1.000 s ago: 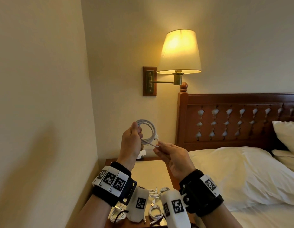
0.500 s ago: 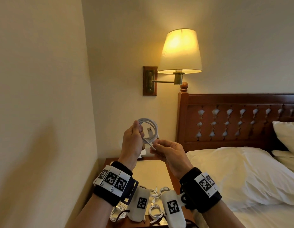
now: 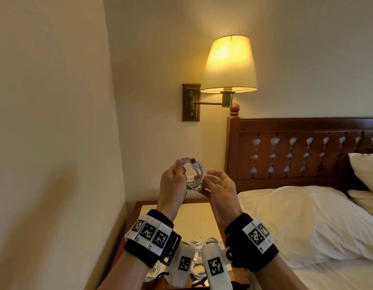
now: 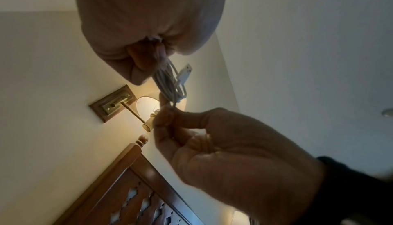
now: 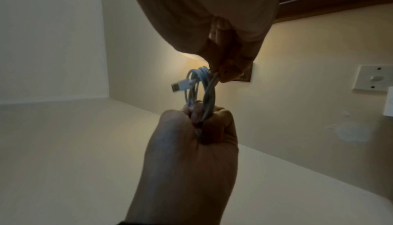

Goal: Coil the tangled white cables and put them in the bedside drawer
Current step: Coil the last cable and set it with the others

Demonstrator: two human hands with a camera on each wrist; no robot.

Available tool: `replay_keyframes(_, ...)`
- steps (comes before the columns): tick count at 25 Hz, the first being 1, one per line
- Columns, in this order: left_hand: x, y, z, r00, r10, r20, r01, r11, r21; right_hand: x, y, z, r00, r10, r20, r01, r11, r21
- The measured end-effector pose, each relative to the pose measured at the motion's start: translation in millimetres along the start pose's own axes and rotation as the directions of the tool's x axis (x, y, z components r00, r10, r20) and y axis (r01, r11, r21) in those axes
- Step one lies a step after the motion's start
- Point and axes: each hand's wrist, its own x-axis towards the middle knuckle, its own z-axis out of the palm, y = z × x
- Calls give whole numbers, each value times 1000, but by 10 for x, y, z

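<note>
Cable coil white — headboard red-brown — wristbands black, checkered white tags.

We are seeing warm light from the wall lamp; head view sharp, edges bowing. Both wrist views dim, grainy, hands backlit and soft.

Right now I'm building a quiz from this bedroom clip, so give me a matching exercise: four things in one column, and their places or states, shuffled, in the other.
Things:
1. coiled white cable
2. wall lamp
3. loose white cables
4. pillow

Places or states:
A. lying on the bedside table
B. lit, mounted on the wall
C. lying on the bed
D. held up between the left hand and right hand

Pairs: 1-D, 2-B, 3-A, 4-C
</note>
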Motion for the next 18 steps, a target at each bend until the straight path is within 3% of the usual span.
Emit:
replay_keyframes(3, -9, -34, 0, 1000, 4, 14, -5, 1000, 15, 8, -62, 10, 998, -20, 65, 26, 995, -96)
replay_keyframes(6, -40, -35, 33, 999, 3, 33, -2, 1000, -8, 15, -77, 74, 970, -225, 94, 244, 880, -407)
replay_keyframes(10, -40, -43, 42, 999, 24, 40, -23, 999, -29, 59, -118, 110, 857, -495, 146, 475, 646, -597)
replay_keyframes(15, -20, -18, 95, 999, 44, 23, -43, 999, -29, 65, 22, 141, 769, -636, 70, 512, 545, -664)
replay_keyframes(18, -20, -27, 115, 999, 41, 16, -41, 999, -25, 127, 65, 136, 686, -727, 31, 525, 466, -712)
